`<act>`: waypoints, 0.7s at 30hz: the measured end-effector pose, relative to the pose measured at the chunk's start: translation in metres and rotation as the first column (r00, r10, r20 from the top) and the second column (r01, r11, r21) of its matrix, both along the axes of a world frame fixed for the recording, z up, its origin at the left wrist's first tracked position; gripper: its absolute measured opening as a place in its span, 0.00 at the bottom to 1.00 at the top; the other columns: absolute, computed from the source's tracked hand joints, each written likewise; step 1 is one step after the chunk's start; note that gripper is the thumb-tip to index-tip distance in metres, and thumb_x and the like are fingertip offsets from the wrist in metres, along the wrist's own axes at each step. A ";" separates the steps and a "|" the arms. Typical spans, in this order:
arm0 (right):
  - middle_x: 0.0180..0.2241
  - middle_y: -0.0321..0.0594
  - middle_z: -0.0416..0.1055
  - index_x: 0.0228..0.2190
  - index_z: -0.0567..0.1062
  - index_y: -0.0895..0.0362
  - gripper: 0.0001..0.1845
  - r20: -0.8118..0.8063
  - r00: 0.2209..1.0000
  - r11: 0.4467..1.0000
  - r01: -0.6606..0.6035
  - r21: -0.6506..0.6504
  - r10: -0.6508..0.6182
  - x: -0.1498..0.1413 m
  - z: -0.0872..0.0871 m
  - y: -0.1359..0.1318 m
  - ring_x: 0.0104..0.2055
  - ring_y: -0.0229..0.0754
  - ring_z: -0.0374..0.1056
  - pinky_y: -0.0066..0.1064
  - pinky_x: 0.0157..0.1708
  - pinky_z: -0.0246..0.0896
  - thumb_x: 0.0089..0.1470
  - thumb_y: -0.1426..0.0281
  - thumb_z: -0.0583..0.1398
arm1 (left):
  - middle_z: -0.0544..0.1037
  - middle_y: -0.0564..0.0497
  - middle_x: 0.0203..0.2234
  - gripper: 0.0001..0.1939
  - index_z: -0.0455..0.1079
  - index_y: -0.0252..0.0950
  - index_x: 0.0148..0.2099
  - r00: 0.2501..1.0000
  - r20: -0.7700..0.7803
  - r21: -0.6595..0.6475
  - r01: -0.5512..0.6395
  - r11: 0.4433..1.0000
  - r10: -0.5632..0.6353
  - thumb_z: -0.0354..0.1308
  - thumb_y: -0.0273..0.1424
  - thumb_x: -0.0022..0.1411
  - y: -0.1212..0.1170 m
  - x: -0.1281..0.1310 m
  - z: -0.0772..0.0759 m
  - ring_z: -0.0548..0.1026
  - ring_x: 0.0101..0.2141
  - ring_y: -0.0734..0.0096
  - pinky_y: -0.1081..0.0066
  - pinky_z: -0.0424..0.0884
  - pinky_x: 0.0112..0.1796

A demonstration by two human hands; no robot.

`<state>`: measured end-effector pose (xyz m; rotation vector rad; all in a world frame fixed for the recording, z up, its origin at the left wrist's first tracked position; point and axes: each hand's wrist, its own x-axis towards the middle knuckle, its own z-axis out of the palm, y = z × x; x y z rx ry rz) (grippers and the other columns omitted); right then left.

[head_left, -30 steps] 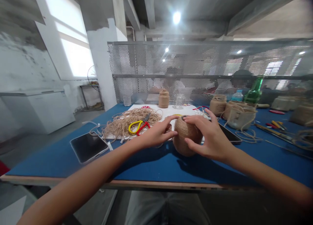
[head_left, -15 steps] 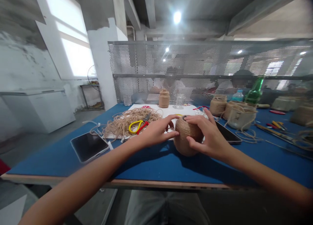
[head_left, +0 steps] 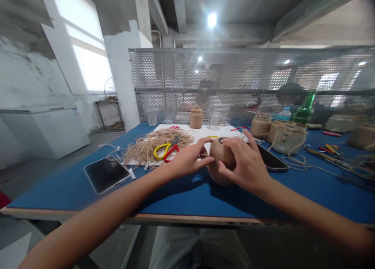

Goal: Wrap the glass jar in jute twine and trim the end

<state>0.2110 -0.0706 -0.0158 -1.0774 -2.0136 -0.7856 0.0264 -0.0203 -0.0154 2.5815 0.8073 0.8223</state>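
A round jar wrapped in brown twine (head_left: 220, 156) stands on the blue table (head_left: 181, 195) in front of me. My right hand (head_left: 246, 163) is wrapped around its right side, with the thumb low on the front and the fingers over the top. From the left, the fingertips of my left hand (head_left: 187, 159) press against the jar near its rim. A loose heap of twine (head_left: 155, 144) lies behind my left hand, and yellow and red scissors (head_left: 166, 149) rest on it.
A phone (head_left: 106, 174) lies at the front left and a dark tablet (head_left: 272, 159) behind the jar. Several twine-wrapped jars (head_left: 281, 134), a green bottle (head_left: 304, 109) and hand tools (head_left: 331, 152) stand at the right. Other people sit behind a perforated metal screen (head_left: 252, 81).
My right hand has slid leftward around the jar and now covers more of its front. My left hand has stayed against the jar's left side.
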 end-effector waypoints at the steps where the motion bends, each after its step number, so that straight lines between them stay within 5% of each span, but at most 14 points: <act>1: 0.36 0.46 0.70 0.34 0.62 0.57 0.14 -0.006 1.000 1.000 -0.003 0.001 0.003 0.000 -0.001 0.000 0.41 0.49 0.67 0.52 0.57 0.39 0.43 0.67 0.57 | 0.71 0.53 0.26 0.25 0.49 0.39 0.58 1.000 -0.008 -0.011 0.004 1.000 -0.004 0.51 0.36 0.60 -0.001 0.000 0.001 0.70 0.28 0.71 0.72 0.64 0.31; 10: 0.36 0.45 0.69 0.35 0.60 0.56 0.16 -0.024 0.997 0.997 -0.079 -0.027 0.078 0.004 0.001 0.001 0.41 0.48 0.66 0.52 0.57 0.40 0.42 0.68 0.58 | 0.71 0.56 0.27 0.28 0.47 0.40 0.59 0.989 -0.145 0.107 0.018 0.994 -0.003 0.47 0.26 0.57 0.002 -0.010 0.006 0.67 0.25 0.75 0.75 0.61 0.30; 16: 0.37 0.42 0.69 0.36 0.60 0.55 0.18 -0.044 0.994 0.993 -0.106 -0.042 0.104 0.008 -0.001 0.002 0.41 0.48 0.66 0.55 0.57 0.37 0.42 0.69 0.58 | 0.69 0.55 0.25 0.09 0.63 0.36 0.38 0.988 -0.152 0.117 -0.007 0.993 0.024 0.43 0.25 0.57 0.004 -0.016 0.016 0.66 0.28 0.74 0.75 0.61 0.31; 21: 0.37 0.41 0.69 0.37 0.59 0.54 0.18 -0.050 0.992 0.991 -0.121 -0.058 0.118 0.010 0.000 0.003 0.41 0.48 0.67 0.56 0.57 0.35 0.41 0.69 0.58 | 0.68 0.52 0.28 0.10 0.62 0.34 0.28 0.994 -0.037 -0.044 0.103 0.994 -0.105 0.40 0.23 0.55 0.009 -0.016 0.020 0.66 0.34 0.72 0.72 0.62 0.40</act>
